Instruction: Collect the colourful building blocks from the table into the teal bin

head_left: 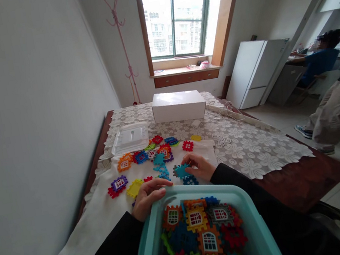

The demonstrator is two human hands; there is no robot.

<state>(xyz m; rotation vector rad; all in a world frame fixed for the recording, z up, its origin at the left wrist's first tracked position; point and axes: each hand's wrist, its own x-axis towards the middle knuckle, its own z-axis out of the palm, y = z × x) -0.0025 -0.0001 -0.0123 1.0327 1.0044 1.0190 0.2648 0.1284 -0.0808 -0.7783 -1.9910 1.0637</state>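
- Right hand [200, 167]: lies on the white cloth [105, 208] just beyond the far rim of the teal bin [254, 222], its fingers curled and pinching a teal block [181, 171] by that block's right edge.
- Teal block: a flat, toothed tile lying flat on the cloth; it sits directly left of the right fingertips and touches them. It looks roughly square, so no long axis can be told.
- Left hand [147, 197]: fingers bent over the bin's far rim, gripping it; no block is in this hand. It lies near the teal block but apart from it, so the right hand is the nearer one.
- Arms: both dark sleeves run in from below, one on each side of the bin, with the forearms converging toward the cloth.
- Surroundings: a blue block [190, 180] lies just below the right hand, and loose blocks [144, 155] are scattered farther out, before a clear lid [130, 138] and a white box [178, 105].
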